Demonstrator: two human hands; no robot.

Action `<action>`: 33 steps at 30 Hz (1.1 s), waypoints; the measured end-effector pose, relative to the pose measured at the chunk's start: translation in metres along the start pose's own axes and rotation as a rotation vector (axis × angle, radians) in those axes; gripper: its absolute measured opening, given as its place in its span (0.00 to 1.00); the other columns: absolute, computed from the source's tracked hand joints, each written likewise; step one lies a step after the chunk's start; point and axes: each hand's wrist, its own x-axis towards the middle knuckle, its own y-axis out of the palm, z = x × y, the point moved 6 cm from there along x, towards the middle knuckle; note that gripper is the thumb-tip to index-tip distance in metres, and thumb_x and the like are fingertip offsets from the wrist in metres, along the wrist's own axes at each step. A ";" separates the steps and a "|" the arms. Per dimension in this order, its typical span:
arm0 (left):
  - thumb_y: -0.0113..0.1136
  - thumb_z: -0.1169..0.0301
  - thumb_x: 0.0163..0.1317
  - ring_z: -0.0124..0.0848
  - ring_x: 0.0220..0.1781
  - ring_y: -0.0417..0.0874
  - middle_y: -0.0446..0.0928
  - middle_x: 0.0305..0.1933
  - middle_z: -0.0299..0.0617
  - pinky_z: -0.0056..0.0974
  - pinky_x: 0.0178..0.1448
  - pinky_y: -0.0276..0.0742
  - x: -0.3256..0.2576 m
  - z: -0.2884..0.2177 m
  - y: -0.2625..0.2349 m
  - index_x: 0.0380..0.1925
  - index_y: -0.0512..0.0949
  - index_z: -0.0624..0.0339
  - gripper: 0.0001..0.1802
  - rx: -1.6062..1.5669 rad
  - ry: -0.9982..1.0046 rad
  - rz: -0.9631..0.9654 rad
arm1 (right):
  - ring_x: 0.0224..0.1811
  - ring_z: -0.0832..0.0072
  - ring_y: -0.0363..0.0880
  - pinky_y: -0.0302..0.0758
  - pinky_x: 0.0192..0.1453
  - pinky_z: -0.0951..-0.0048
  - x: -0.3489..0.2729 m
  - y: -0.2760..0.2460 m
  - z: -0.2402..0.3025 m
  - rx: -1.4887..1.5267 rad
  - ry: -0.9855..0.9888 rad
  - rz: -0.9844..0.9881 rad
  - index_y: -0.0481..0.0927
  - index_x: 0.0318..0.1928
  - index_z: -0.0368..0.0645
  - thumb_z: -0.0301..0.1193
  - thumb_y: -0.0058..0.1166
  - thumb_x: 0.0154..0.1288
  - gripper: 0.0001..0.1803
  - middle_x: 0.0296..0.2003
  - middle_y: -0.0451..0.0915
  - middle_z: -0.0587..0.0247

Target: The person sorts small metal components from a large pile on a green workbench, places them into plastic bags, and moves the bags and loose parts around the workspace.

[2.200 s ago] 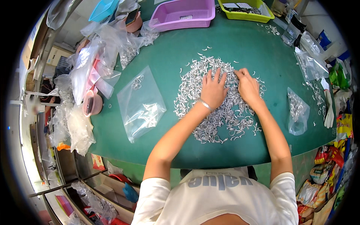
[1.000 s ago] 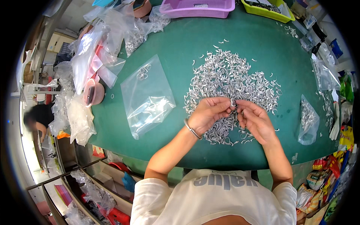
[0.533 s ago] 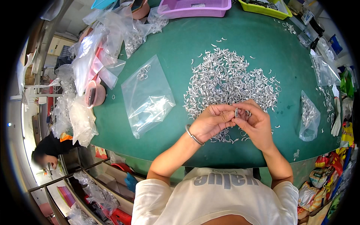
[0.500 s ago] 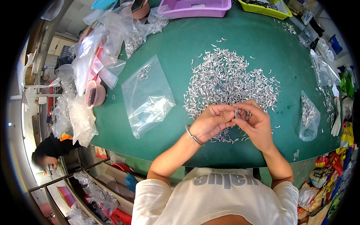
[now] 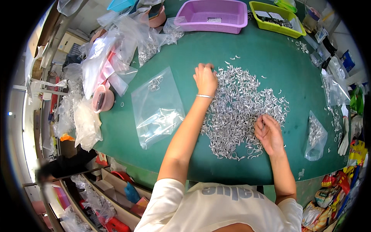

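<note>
The left hand (image 5: 205, 79) lies flat on the heap of small silver metal hooks (image 5: 239, 110), the right hand (image 5: 268, 133) pinches some, and a careless sweep could push hooks off the green table (image 5: 247, 50).

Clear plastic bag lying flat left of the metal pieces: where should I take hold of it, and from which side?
Grip the clear flat plastic bag at its near right corner, coming from the right, likely with the left hand, which is nearest. It lies flat with a few pieces bunched at its far end, so a pinched corner should lift most easily.
</note>
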 end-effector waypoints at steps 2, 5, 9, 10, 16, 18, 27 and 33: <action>0.60 0.74 0.47 0.44 0.45 0.70 0.71 0.39 0.46 0.46 0.45 0.67 0.004 0.006 0.011 0.32 0.76 0.59 0.10 0.009 -0.032 0.050 | 0.18 0.82 0.62 0.57 0.18 0.81 0.000 -0.001 0.003 0.011 0.000 0.022 0.71 0.33 0.37 0.31 0.43 0.65 0.09 0.20 0.64 0.69; 0.60 0.74 0.47 0.44 0.44 0.71 0.71 0.38 0.44 0.46 0.45 0.67 0.004 0.010 0.016 0.30 0.76 0.57 0.08 -0.075 0.028 0.030 | 0.17 0.84 0.61 0.56 0.17 0.83 0.002 -0.005 0.007 -0.020 -0.029 0.002 0.71 0.34 0.37 0.31 0.44 0.65 0.09 0.19 0.64 0.71; 0.59 0.75 0.46 0.42 0.43 0.71 0.71 0.36 0.42 0.46 0.43 0.66 0.009 -0.007 0.012 0.29 0.78 0.56 0.08 -0.124 0.216 0.022 | 0.17 0.84 0.61 0.56 0.17 0.83 0.004 -0.009 0.011 -0.015 -0.045 -0.004 0.71 0.35 0.37 0.31 0.45 0.65 0.09 0.19 0.64 0.71; 0.60 0.75 0.46 0.43 0.43 0.72 0.72 0.36 0.42 0.46 0.42 0.66 0.012 -0.008 0.015 0.30 0.78 0.56 0.09 -0.026 0.223 0.057 | 0.17 0.84 0.61 0.56 0.18 0.83 0.004 -0.008 0.011 -0.011 -0.046 0.000 0.71 0.35 0.37 0.31 0.45 0.65 0.08 0.19 0.64 0.71; 0.59 0.77 0.44 0.42 0.36 0.75 0.73 0.31 0.45 0.44 0.39 0.67 0.017 -0.017 0.005 0.25 0.77 0.61 0.05 -0.082 0.200 0.076 | 0.19 0.82 0.64 0.59 0.18 0.82 0.003 -0.015 0.012 0.061 -0.054 0.039 0.72 0.36 0.36 0.29 0.44 0.64 0.08 0.21 0.66 0.69; 0.59 0.80 0.43 0.44 0.32 0.76 0.74 0.29 0.47 0.43 0.37 0.70 0.001 -0.035 -0.015 0.24 0.76 0.63 0.05 -0.343 0.181 0.028 | 0.21 0.80 0.66 0.62 0.19 0.82 0.004 -0.017 0.012 0.080 -0.059 0.019 0.72 0.39 0.36 0.29 0.44 0.64 0.09 0.24 0.69 0.67; 0.60 0.79 0.47 0.37 0.32 0.78 0.74 0.29 0.44 0.36 0.35 0.73 -0.092 -0.132 -0.050 0.29 0.74 0.63 0.08 -0.481 0.538 0.479 | 0.32 0.77 0.73 0.70 0.30 0.78 0.006 -0.012 0.003 -0.016 -0.124 0.022 0.71 0.45 0.35 0.30 0.43 0.66 0.12 0.35 0.75 0.61; 0.61 0.77 0.48 0.38 0.30 0.78 0.75 0.31 0.44 0.36 0.34 0.73 -0.064 -0.111 -0.027 0.32 0.76 0.63 0.10 -0.735 0.273 0.592 | 0.31 0.77 0.73 0.70 0.30 0.78 0.009 -0.025 0.004 0.125 -0.104 0.014 0.72 0.38 0.39 0.30 0.44 0.66 0.07 0.35 0.75 0.61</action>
